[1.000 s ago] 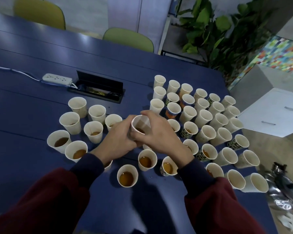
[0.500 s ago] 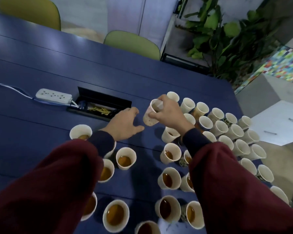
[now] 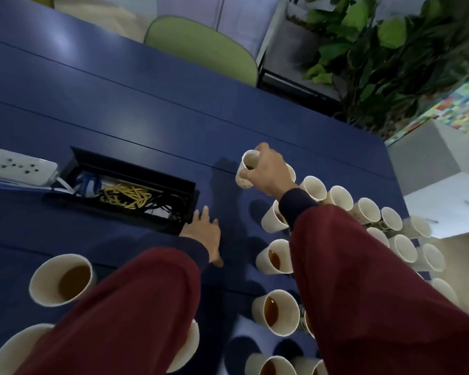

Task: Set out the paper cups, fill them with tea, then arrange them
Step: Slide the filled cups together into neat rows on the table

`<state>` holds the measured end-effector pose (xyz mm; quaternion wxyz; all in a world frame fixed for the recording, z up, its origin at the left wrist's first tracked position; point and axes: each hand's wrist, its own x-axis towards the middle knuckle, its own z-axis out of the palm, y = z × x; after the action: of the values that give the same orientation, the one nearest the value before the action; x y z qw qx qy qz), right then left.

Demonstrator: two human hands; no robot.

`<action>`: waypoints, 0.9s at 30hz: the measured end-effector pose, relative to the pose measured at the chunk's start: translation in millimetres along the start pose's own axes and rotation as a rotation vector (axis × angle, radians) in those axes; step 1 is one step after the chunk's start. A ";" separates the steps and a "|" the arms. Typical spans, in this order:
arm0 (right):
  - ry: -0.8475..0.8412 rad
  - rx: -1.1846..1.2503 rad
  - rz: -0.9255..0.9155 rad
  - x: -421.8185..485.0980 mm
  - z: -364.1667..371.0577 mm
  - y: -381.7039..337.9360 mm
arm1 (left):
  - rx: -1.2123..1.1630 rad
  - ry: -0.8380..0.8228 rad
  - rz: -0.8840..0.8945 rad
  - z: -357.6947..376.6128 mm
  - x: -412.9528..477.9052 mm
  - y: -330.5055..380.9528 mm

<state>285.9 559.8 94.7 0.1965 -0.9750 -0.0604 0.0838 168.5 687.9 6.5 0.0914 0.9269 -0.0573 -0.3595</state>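
Head view, stock as I log it from my station.

1. Right hand (image 3: 266, 171): fingers curled round a white paper cup (image 3: 243, 174), which is tilted and has a little tea (image 3: 250, 167) in it. It sits at the 12 o'clock end of the right-side group. I cannot tell whether its base touches the dark blue table (image 3: 146, 109).
2. Left hand (image 3: 205, 234): fingers straight and spread, resting flat on the table at 4 o'clock of the open black cable box (image 3: 125, 190). It holds nothing.
3. Tea-filled cups (image 3: 275, 255): a column at 6 o'clock of the held cup, with others at 8 o'clock near the dark red left sleeve (image 3: 119, 307).
4. Pale cups (image 3: 313, 188): at 3 to 4 o'clock of the held cup, apparently unfilled.

My judgement: setting-out is done, pouring is partly done, and arranging is in hand. The dry cups and the final ordering remain.
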 end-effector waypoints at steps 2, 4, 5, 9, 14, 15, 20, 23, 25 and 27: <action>-0.006 -0.012 0.021 11.2 7.3 2.8 | -0.035 -0.023 -0.003 -3.5 6.0 1.3; -0.007 -0.025 0.053 18.4 14.8 6.1 | -0.052 -0.029 0.003 -3.0 10.9 0.3; -0.010 -0.029 0.067 21.2 18.4 7.5 | -0.055 -0.029 0.002 -2.7 13.1 -0.8; -0.022 -0.041 0.100 28.6 30.7 12.7 | -0.075 -0.022 0.015 -2.9 18.3 -5.2; -0.023 -0.062 0.097 32.9 39.0 13.4 | -0.085 -0.014 0.012 -3.6 15.1 -5.1; -0.025 -0.053 0.101 33.7 39.5 13.3 | -0.092 -0.016 0.008 -4.0 14.6 -4.4; -0.020 -0.021 0.135 36.9 41.1 14.5 | -0.089 -0.021 0.000 -1.8 18.2 -4.3; -0.030 -0.028 0.147 37.6 41.4 14.1 | -0.087 -0.017 -0.005 -0.7 20.0 -5.4; -0.046 -0.039 0.151 37.0 40.6 13.6 | -0.092 -0.013 -0.001 -1.5 18.6 -6.7; -0.063 -0.106 0.125 33.9 38.1 12.7 | -0.092 -0.018 0.012 -1.9 17.1 -8.9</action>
<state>313.0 567.5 50.3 0.1369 -0.9828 -0.0097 0.1232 182.7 693.9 -5.3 0.1356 0.9180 -0.0473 -0.3697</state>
